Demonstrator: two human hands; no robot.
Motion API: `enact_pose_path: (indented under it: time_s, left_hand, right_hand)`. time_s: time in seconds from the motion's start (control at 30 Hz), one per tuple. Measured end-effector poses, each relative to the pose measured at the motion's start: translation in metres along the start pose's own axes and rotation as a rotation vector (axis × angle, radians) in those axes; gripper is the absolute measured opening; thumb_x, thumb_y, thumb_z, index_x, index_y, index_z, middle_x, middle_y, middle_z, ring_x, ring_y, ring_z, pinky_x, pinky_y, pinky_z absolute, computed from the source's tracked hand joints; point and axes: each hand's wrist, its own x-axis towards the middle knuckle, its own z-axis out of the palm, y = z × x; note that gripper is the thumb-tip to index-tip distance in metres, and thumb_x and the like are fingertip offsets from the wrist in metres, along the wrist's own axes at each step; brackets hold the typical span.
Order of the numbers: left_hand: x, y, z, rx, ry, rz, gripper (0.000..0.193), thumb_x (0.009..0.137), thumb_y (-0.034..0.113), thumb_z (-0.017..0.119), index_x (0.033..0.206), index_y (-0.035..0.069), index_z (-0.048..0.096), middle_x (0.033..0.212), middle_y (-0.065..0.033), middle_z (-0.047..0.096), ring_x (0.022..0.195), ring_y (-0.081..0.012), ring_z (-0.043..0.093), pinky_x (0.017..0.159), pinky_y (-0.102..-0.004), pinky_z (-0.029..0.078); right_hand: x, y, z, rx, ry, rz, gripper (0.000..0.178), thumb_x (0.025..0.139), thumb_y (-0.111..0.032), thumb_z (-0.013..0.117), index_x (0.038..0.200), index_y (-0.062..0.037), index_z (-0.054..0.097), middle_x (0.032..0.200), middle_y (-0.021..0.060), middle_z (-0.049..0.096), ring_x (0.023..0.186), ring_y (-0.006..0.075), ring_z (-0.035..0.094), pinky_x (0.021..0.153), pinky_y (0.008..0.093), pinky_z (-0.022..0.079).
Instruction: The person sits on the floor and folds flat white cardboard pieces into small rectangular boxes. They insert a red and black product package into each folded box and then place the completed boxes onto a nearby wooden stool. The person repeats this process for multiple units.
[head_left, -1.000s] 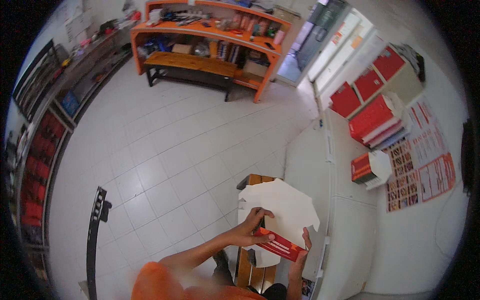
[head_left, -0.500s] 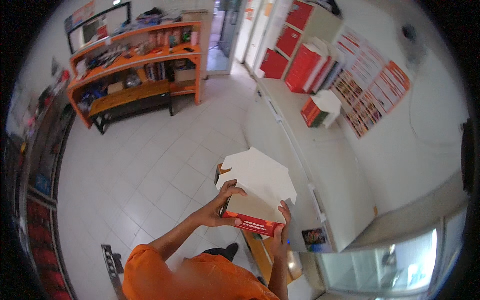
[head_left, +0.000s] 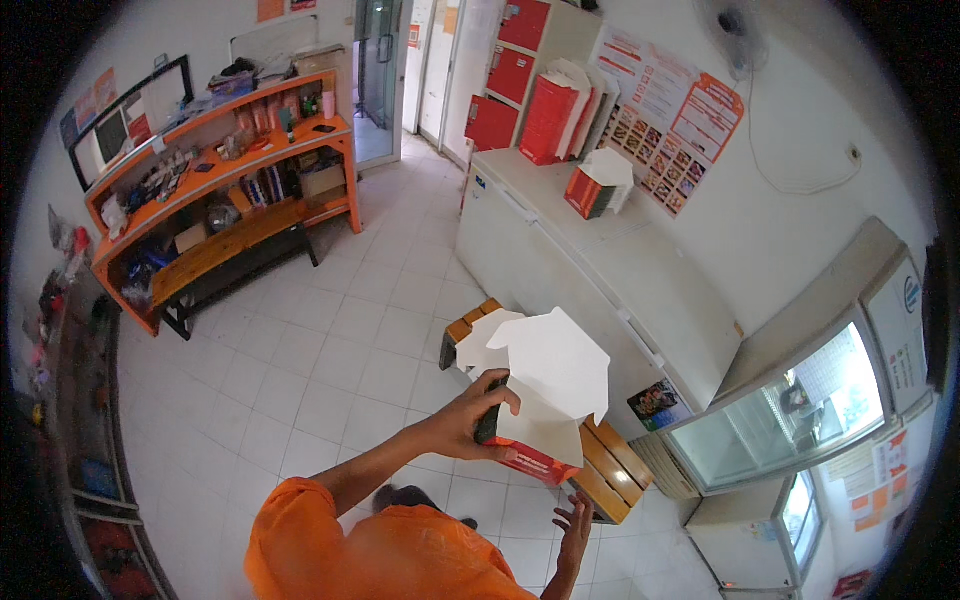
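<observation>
My left hand [head_left: 478, 412] grips the near left side of a white cardboard box with a red bottom [head_left: 550, 372], held up in front of me with its white flaps spread open. My right hand [head_left: 574, 524] hangs below the box with its fingers spread, touching nothing. An orange sleeve covers my left upper arm. Under the box stands a wooden slatted bench [head_left: 612, 462].
A long white chest freezer [head_left: 600, 262] runs along the right wall, with a stack of flat red-and-white boxes [head_left: 596, 184] on top. A glass-topped freezer [head_left: 790, 412] sits further right. An orange shelf unit [head_left: 230, 182] full of goods stands far left. White tiled floor [head_left: 300, 360] lies between.
My right hand has let go of the box's red edge and dropped below it. My left hand still holds the box. My view has swung, so the room has shifted around.
</observation>
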Motion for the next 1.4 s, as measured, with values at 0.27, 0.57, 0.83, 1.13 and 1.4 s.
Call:
enact_pose_path:
  time_s: [0.27,0.57,0.83,1.13,1.4]
  left_hand:
    - [-0.234,-0.030,-0.147,0.160,0.019,-0.206,0.059,0.079,0.041,0.080,0.123,0.020,0.047,0.145,-0.0286,0.030,0.135,-0.0504,0.034,0.102,-0.0509,0.042]
    - [-0.445,-0.021,-0.331,0.354,0.433,-0.556,0.072,0.070,0.041,0.086,0.126,0.021,0.047,0.146,-0.0306,0.031,0.132,-0.0504,0.039,0.101,-0.0511,0.044]
    - [-0.622,-0.072,-0.447,0.376,0.760,-1.037,0.074,0.069,0.053,0.084,0.125,0.016,0.051,0.142,-0.0287,0.038,0.131,-0.0467,0.042,0.104,-0.0470,0.044]
    - [-0.975,-0.112,-0.237,0.202,1.435,-2.075,0.063,0.076,0.055,0.071,0.111,0.003,0.060,0.108,-0.0201,0.068,0.100,-0.0430,0.063,0.099,-0.0540,0.043]
    - [-0.995,-0.113,-0.301,-0.506,1.720,-2.519,0.063,0.080,0.056,0.064,0.115,0.003,0.060,0.112,-0.0218,0.067,0.104,-0.0415,0.063,0.101,-0.0536,0.041]
  right_hand:
    - [-0.003,0.069,0.210,-0.456,-0.387,0.092,0.044,0.098,-0.043,0.055,0.125,-0.0083,0.058,0.104,0.0078,0.067,0.086,0.0205,0.067,0.069,0.0332,0.052]
    - [-0.032,0.207,0.355,-0.540,-0.979,0.613,0.044,0.098,-0.045,0.054,0.123,-0.0089,0.061,0.109,0.0100,0.069,0.089,0.0227,0.067,0.071,0.0409,0.053]
    - [0.051,0.244,0.619,-0.966,-1.087,0.755,0.043,0.097,-0.044,0.055,0.119,-0.0083,0.063,0.107,0.0099,0.070,0.090,0.0212,0.067,0.074,0.0409,0.054]
    - [0.073,0.262,1.090,-1.558,-1.486,-0.127,0.053,0.099,-0.045,0.042,0.131,-0.0051,0.057,0.133,0.0157,0.056,0.120,0.0307,0.053,0.102,0.0447,0.041]
    - [-0.154,0.091,1.506,-0.750,-1.516,-0.721,0.026,0.100,-0.030,0.057,0.108,-0.0066,0.065,0.097,0.0098,0.071,0.089,0.0221,0.067,0.080,0.0337,0.052]
